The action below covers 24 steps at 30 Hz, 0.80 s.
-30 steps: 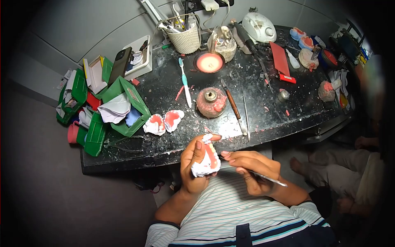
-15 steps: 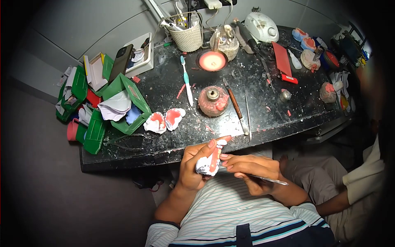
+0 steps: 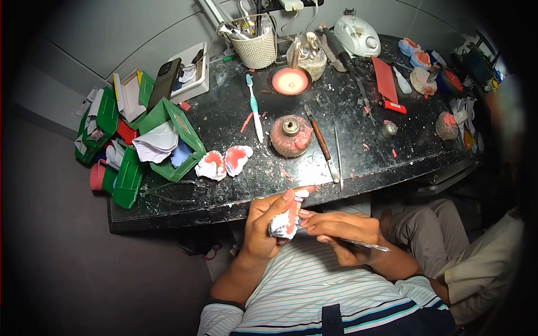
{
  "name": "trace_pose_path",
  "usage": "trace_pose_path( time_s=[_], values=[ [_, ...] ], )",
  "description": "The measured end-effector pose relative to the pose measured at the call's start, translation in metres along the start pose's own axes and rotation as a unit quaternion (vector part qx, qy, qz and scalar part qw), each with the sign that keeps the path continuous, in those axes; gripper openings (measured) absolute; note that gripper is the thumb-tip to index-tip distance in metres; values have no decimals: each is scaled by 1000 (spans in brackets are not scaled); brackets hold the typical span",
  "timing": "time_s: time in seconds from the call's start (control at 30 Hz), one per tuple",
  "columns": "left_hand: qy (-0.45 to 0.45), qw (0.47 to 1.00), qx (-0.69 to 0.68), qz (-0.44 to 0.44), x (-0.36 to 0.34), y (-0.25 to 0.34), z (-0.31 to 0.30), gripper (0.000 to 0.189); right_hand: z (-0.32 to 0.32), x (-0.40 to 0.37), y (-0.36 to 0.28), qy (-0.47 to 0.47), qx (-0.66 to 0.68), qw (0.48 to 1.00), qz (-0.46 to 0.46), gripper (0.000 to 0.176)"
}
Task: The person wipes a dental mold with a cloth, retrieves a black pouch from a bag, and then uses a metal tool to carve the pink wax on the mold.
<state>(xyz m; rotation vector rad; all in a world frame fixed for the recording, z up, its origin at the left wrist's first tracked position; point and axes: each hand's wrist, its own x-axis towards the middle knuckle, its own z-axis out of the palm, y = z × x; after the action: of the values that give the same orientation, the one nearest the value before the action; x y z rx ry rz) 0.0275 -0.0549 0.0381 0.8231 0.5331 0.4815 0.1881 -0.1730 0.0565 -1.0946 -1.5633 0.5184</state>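
Dental cast [image 3: 284,221]: white plaster with a pink wax rim, held in the air just in front of the surface [image 3: 358,159] edge, above the person's lap. Nothing supports it from below.
Left hand [image 3: 262,228]: closed round the cast, thumb across the top, fingers behind it.
Right hand [image 3: 343,234]: closed on a thin metal instrument [image 3: 367,245], pen-style. Its fingertips touch the cast and the shaft sticks out to the right past the wrist.
Tip: hidden behind the fingers, so I cannot tell whether it is on the wax.
Surface: black and littered with pink crumbs. Two more casts [image 3: 224,162] lie near the front edge, a burner [image 3: 290,136] stands just beyond, and a knife [image 3: 318,137] lies beside it.
Risk, drop: the cast hangs on a fingertip grip alone. If the grip loosens, I'd expect the plaster to chip or snap on the floor.
Risk, slip: the tool is worked out of direct sight. A skid could gouge the wax rim or jab the left thumb, which lies right by the work.
Risk, squeeze: the wax looks soft, and hard thumb pressure could dent or shift it.
Risk, bump: another person's leg [image 3: 426,235] is close to the right elbow. A knock there could jog the instrument.
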Motion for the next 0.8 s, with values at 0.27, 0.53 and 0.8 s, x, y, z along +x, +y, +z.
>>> trace_pose_path(
  time_s=[0.27,0.53,0.8],
  values=[
    [6,1000,25,8,0,0,0,51,0,0,2,-2,20,1000,6,15],
    [10,1000,18,11,1,-3,-3,51,1,-1,4,10,9,1000,1,16],
    [-3,1000,17,10,2,-3,-6,51,0,1,1,7,10,1000,23,17]
  ],
)
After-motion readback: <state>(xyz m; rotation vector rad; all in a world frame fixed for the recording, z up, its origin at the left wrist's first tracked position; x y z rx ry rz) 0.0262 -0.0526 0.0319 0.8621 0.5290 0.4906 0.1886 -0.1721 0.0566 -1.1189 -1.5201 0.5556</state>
